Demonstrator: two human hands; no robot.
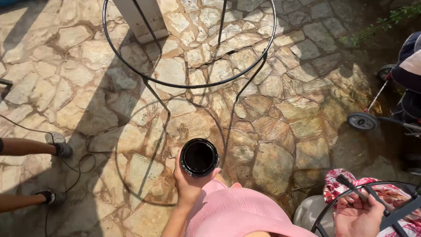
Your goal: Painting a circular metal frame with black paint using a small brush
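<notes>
While left hand (189, 184) grips black cup (199, 157)

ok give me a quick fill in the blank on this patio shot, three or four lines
1. The left hand holds a round black ____ seen from above.
2. The right hand grips a black metal ____ at the lower right.
3. The ground is paved with irregular ____.
4. The wire stand has a ____-shaped top rim.

Missing words: can; frame; stones; ring
</notes>
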